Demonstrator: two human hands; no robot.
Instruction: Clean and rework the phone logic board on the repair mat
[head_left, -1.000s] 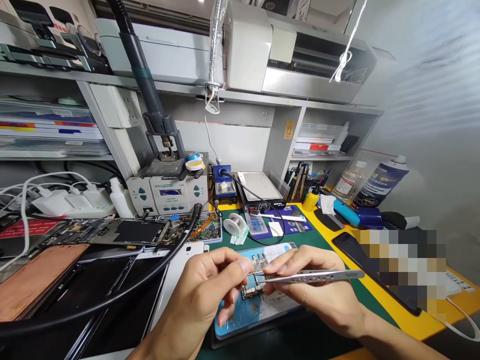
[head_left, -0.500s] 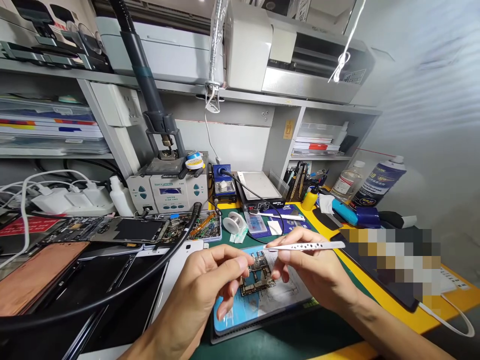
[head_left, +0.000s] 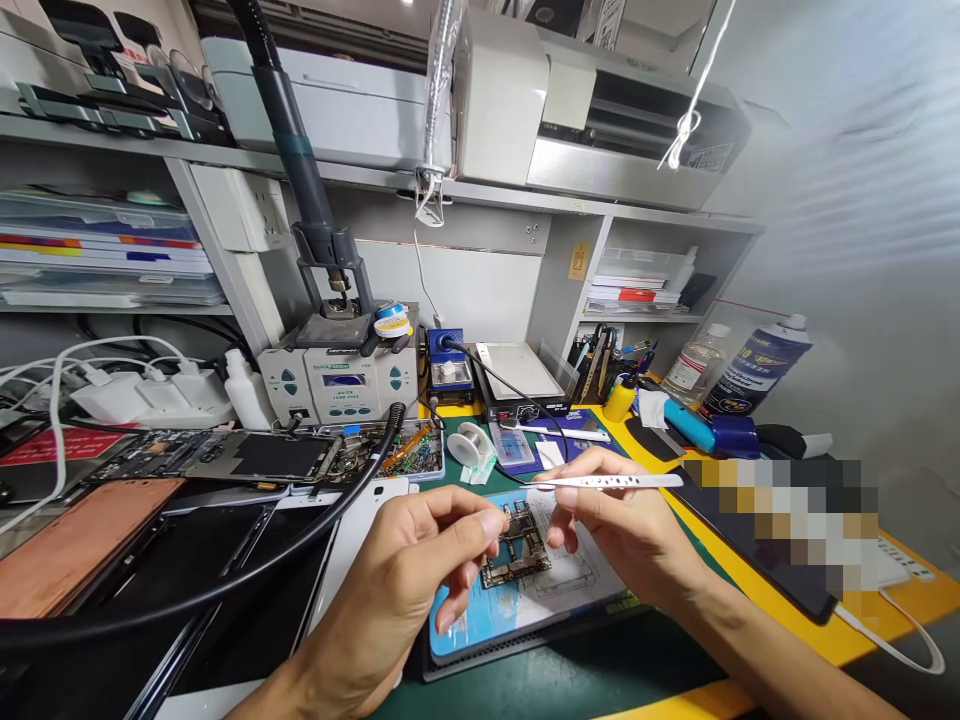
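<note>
My left hand [head_left: 424,560] is closed, thumb and forefinger pinched together at the left edge of a phone circuit board [head_left: 521,570]; the fingers hide the exact contact. Behind the board lies a blue and white pad [head_left: 480,635] with line drawings on it. White tweezers [head_left: 622,481] with a row of holes rest between the thumb and fingers of my right hand [head_left: 626,525]. Their tips point left, over the board's far edge, and I cannot tell whether they touch anything.
A solder spool [head_left: 466,443] stands beyond the pad, near a tray of small parts [head_left: 420,455]. A black hose [head_left: 330,525] crosses phone screens at left. A rework station [head_left: 337,385] stands behind. At right lie a dark tablet [head_left: 757,545] and a spray can [head_left: 757,365].
The tweezers and my right fingers have risen slightly, and the tweezers' angle has changed a little. My left hand stays pinched at the board. The whole view has shifted slightly.
</note>
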